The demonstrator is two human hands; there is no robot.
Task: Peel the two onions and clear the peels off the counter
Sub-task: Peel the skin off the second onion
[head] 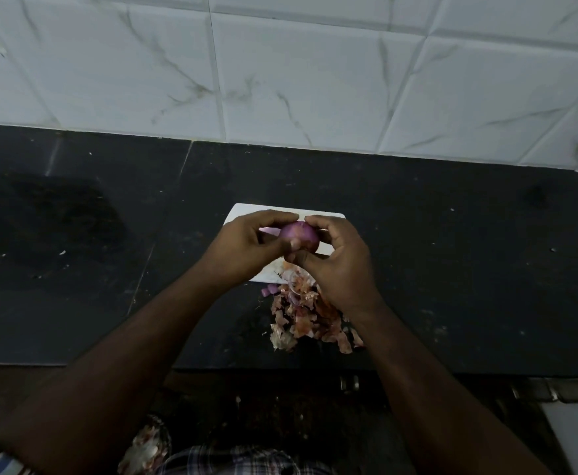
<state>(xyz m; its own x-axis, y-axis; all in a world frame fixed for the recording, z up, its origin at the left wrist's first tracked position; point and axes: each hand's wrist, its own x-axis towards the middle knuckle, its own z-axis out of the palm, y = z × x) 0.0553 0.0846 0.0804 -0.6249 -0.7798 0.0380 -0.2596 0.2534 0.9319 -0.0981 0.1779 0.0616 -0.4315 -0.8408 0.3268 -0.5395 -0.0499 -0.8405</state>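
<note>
A purple onion (300, 234) is held above the white cutting board (246, 214) between both hands. My left hand (246, 248) grips its left side, thumb near the root end. My right hand (340, 262) pinches its right side and top with the fingertips. A pile of dry orange-brown peels (308, 320) lies on the black counter just in front of the board, with a few purple onion bits (268, 290) at its left. A second onion is not visible; the hands hide most of the board.
The black stone counter (452, 269) runs left and right, backed by a white marbled tile wall (280, 80). Its front edge is near the bottom. Below the edge, a container holding peels (148, 443) sits by my checked clothing.
</note>
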